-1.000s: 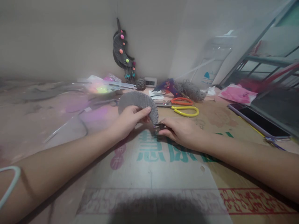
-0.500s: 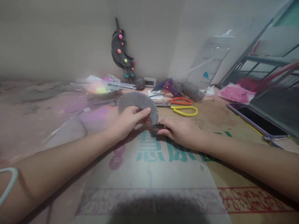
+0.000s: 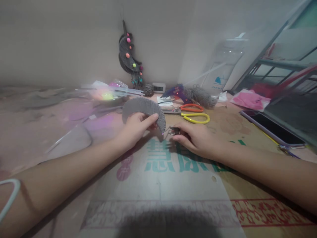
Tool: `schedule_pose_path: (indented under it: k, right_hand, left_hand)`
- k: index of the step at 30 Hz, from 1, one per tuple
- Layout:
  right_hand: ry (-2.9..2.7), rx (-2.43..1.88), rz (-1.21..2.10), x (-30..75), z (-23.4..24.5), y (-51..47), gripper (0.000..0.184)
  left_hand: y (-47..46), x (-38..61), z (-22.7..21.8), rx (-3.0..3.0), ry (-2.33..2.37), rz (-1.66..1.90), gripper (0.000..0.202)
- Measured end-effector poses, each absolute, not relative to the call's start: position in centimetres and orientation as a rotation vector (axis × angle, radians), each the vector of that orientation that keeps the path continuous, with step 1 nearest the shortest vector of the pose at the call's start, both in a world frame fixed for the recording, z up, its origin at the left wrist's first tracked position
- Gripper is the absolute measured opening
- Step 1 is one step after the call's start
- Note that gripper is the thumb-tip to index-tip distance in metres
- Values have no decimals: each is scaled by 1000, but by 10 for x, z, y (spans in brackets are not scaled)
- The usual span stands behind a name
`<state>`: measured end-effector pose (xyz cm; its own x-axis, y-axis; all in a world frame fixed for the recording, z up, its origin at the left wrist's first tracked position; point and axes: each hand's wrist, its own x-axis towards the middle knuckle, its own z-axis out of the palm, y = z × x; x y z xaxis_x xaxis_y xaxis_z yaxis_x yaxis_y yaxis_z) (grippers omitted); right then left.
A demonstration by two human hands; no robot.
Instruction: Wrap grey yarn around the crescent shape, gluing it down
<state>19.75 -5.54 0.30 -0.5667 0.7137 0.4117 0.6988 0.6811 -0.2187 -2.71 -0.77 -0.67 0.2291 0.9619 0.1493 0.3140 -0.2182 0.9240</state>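
Observation:
A crescent-shaped piece wound with grey yarn is pinched between the thumb and fingers of my left hand, tilted above the cardboard. Its lower tip points down to the right and shows a small purplish spot. My right hand is closed on a small dark clip-like thing with metal parts, just right of that tip, with a narrow gap between them. Part of the clip-like thing is hidden by my fingers. Behind the hands lie scissors with one orange and one yellow handle.
A decorated grey crescent hangs against the wall. Along the back are clear sticks, a small yarn ball, a glue gun, a grey yarn skein and a bottle. A phone lies right, on printed cardboard.
The small dark clip-like thing in my right hand has come away from the crescent's lower tip, moving right. My left hand and the crescent have shifted slightly left.

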Motion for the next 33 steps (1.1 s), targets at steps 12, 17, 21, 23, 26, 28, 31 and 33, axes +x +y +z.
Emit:
schedule_pose_path:
  k: [12,17,21,23,26,28,31,33]
  right_hand:
    - [-2608,-1216,229,183,11,-75,39]
    - [-2489,-1367,238,183,6,-63,37]
    - [-2415,-1290,333,183,1,-56,35]
    - [-2390,-1249,376,183,-1,-55,34]
    - [-2359,-1224,404,182,-3,-54,36]
    - [-2347,-1232,406,181,-3,-54,36]
    - [-2343,-1251,394,180,-2,-54,36]
    - [-2345,-1256,394,180,-1,-54,35]
  left_hand:
    - [-27,-28,14,1952,1587,916,56]
    - [-31,-27,12,1958,1514,980,57]
    - [-31,-28,10,1969,1503,998,58]
    - [-32,-28,10,1993,1507,1004,58]
    - [-33,-27,11,2023,1520,1009,59]
    - [-33,-27,11,2024,1500,1008,60]
    - [-34,-27,11,2021,1465,1015,60]
    - [-34,-27,12,2029,1460,1017,62]
